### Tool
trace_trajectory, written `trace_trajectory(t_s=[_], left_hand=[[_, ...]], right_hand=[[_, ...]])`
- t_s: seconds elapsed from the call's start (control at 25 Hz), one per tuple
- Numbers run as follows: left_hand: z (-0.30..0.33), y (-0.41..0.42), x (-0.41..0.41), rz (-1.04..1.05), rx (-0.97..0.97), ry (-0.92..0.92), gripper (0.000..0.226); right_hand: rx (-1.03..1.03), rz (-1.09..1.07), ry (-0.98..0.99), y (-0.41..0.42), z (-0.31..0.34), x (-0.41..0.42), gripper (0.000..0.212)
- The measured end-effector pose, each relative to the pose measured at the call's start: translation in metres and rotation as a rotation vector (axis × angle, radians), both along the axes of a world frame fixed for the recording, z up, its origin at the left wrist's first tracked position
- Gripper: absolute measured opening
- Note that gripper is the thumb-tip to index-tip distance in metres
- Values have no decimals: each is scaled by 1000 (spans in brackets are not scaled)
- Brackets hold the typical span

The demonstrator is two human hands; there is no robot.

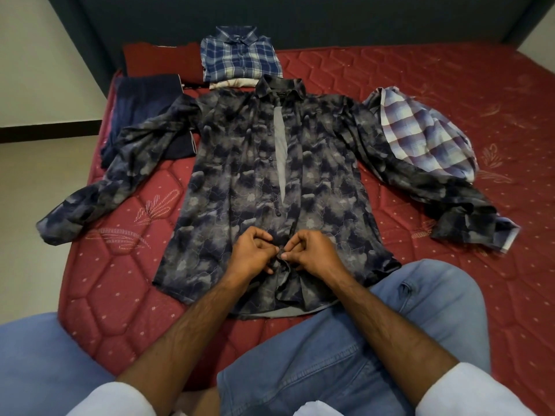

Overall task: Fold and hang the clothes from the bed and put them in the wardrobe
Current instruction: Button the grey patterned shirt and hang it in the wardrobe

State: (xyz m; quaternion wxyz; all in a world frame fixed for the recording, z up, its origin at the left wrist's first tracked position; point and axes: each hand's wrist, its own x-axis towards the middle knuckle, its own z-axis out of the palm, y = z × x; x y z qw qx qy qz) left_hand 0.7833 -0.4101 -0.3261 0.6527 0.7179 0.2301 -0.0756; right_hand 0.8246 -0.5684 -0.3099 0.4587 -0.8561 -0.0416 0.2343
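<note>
I am pinching the placket of the shirt (240, 181) near its hem with both hands — left hand (251, 254), right hand (312, 253) — fastening a button, the shirt's length running straight away from me toward its collar.

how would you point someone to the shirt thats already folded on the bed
Start at the red mattress and look to its far end by the dark headboard. The folded blue plaid shirt lies there, beyond the spread dark floral shirt. It alone is a neat rectangle; the purple checked shirt is crumpled.
</note>
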Motion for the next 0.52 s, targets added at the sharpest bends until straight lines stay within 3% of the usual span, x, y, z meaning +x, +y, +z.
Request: trace_trajectory(t_s=[0.24,0.4,0.52], left_hand=[[-1,4,2,-80,-16,9,25],[-4,3,0,-117,86,-59,24],[-8,4,-2,-142,216,-135,28]], right_hand=[[-94,82,-46,0,-6,3,18],[29,28,104,0,1,7,7],[-14,-6,40,2,0,2,9]])
